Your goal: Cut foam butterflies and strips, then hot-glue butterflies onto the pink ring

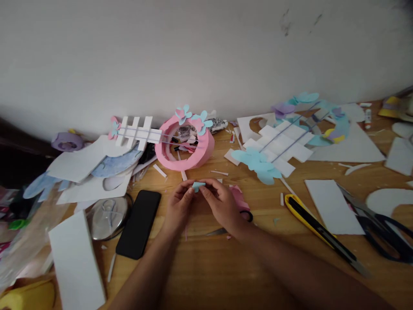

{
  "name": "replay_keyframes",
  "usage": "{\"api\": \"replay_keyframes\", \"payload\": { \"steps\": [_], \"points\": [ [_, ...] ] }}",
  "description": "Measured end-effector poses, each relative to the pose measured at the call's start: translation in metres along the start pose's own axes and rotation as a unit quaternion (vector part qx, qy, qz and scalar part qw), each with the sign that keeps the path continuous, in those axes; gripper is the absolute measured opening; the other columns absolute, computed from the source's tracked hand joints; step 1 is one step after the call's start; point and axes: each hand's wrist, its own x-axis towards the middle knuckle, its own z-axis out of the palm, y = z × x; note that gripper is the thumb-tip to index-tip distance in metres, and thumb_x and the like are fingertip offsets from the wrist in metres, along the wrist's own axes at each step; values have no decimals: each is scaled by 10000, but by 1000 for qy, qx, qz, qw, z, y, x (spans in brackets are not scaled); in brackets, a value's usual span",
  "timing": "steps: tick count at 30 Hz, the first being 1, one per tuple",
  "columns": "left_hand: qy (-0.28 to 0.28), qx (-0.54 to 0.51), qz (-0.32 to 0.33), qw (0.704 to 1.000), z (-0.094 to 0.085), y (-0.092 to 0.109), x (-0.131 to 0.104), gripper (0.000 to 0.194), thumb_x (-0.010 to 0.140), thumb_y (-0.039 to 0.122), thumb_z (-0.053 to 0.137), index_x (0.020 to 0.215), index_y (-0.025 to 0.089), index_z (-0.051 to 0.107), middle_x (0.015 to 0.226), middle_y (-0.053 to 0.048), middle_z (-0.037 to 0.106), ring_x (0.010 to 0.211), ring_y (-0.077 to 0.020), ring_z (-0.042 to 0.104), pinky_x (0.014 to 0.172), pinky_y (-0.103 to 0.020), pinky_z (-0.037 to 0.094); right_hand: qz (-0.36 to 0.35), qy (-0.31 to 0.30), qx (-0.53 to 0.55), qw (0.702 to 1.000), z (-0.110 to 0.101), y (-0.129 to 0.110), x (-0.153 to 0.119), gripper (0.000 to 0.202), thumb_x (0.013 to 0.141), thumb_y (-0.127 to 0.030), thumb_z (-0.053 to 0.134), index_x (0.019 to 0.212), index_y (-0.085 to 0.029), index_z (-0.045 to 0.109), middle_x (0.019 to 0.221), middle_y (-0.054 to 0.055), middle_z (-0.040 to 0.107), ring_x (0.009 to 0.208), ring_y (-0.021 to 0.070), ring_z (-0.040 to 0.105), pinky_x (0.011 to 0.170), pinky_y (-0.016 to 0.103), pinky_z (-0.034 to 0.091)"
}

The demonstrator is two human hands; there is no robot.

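Observation:
A small light-blue paper piece [198, 186] is pinched between the fingertips of both hands, over the middle of the wooden table [206, 275]. My left hand [181, 199] is closed on its left end, and my right hand [219, 198] grips its right side. Just beyond the hands stands a pink paper ring [183, 164] with blue and pink paper flowers and a white slatted neck [138, 134] reaching left. A pink paper scrap [238, 197] and small scissors [247, 216] lie beside my right hand, partly hidden by it.
A black phone [138, 224] and a round metal tin [109, 217] lie to the left. A yellow cutter [309, 221], large scissors [383, 234] and a white card [334, 206] are on the right. Behind them rests a white slatted paper piece [280, 142] with blue petals.

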Motion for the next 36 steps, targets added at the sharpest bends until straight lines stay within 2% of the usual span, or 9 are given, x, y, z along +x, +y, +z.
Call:
{"api": "replay_keyframes", "payload": {
  "steps": [5, 11, 14, 18, 24, 36],
  "points": [
    [4, -3, -5, 1000, 2, 2, 2, 299, 761, 366, 815, 978, 187, 713, 857, -11, 677, 725, -103, 610, 739, -225, 494, 0, -6, -1, 1000, 1, -1, -1, 230, 939, -391, 590, 1085, -228, 662, 1061, 66, 722, 986, 208, 681, 860, 338, 554],
    [15, -3, -5, 1000, 2, 0, 1, 276, 767, 352, 810, 960, 196, 689, 852, -6, 671, 748, -113, 622, 758, -238, 501, -4, -4, 7, 1000, 1, -3, -1, 292, 948, -371, 579, 1218, -266, 618, 1146, 55, 696, 1046, 194, 662, 897, 331, 548],
    [18, 1, -1, 1000, 2, 1, 0, 272, 768, 359, 808, 948, 198, 682, 849, -6, 679, 756, -118, 630, 772, -245, 502, -14, -15, 17, 1000, 1, -5, -1, 257, 956, -369, 571, 1183, -267, 640, 1182, 50, 693, 1089, 192, 653, 923, 331, 541],
    [20, 2, 1, 1000, 2, 1, 0, 257, 771, 348, 809, 931, 193, 681, 853, -7, 682, 763, -117, 632, 775, -243, 501, 1, -14, 27, 1000, 1, -7, -2, 240, 952, -380, 581, 1137, -244, 652, 1118, 55, 710, 1031, 188, 673, 895, 328, 548],
    [20, 8, 13, 1000, 3, 0, -1, 256, 749, 299, 828, 936, 194, 688, 890, -11, 683, 831, -127, 640, 822, -248, 497, -20, -19, -14, 1000, 0, -4, -2, 205, 946, -359, 598, 1100, -238, 659, 1085, 51, 714, 1009, 188, 665, 894, 328, 530],
    [42, 43, 25, 998, 4, 2, -4, 233, 749, 315, 824, 892, 180, 699, 805, -8, 659, 747, -118, 602, 748, -230, 483, -52, -34, -53, 997, -1, -5, -1, 157, 967, -333, 561, 1000, -233, 675, 976, 41, 699, 926, 184, 652, 843, 319, 513]
  ]
}}
